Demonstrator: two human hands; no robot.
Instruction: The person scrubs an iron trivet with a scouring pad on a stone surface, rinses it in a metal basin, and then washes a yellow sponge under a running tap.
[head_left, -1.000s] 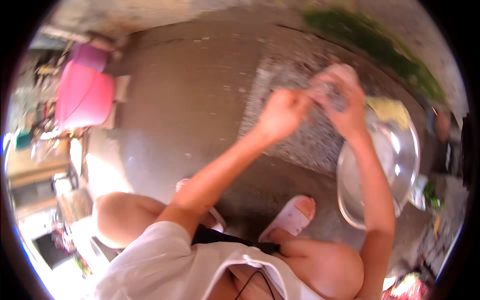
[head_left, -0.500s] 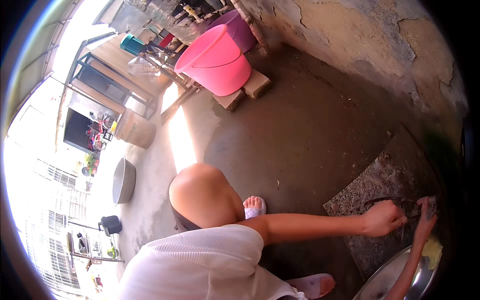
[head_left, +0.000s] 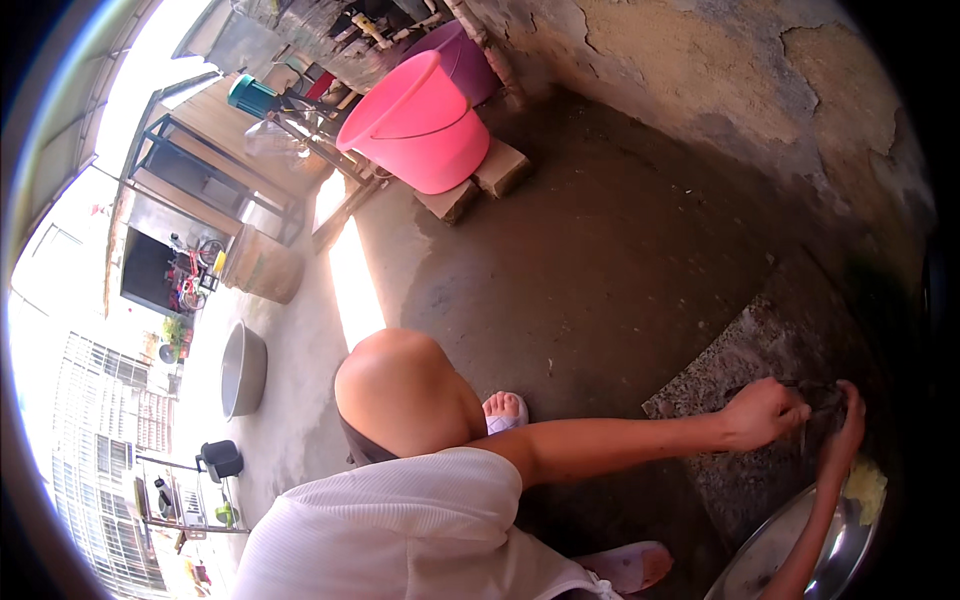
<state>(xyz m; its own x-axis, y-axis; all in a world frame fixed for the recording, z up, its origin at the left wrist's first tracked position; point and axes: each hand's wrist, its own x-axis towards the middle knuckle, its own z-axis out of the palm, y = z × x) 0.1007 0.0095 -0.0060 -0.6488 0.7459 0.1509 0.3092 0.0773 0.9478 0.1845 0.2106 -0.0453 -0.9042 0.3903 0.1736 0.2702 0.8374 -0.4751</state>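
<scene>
My left hand [head_left: 765,414] is closed, fingers pinched together, over a rough speckled stone slab [head_left: 735,455] at the lower right. My right hand [head_left: 849,415] is just right of it, its fingers up against the same dark, thin, slippery-looking strip [head_left: 822,399], which spans the small gap between the hands. What kind of thing the strip is, I cannot make out. Below my right forearm stands a shiny metal basin [head_left: 765,545], with a pale yellow lump [head_left: 866,490] at its rim.
A pink bucket [head_left: 430,130] stands on bricks [head_left: 500,168] near the wall, a purple tub [head_left: 462,60] behind it. A grey basin [head_left: 244,370] and a small rack [head_left: 190,500] stand at the left. A peeling wall [head_left: 720,60] bounds the right; the floor [head_left: 560,260] looks wet.
Both hands have shifted slightly up, and the dark strip no longer shows as a loop left of my left hand. The whole view has turned a little.
</scene>
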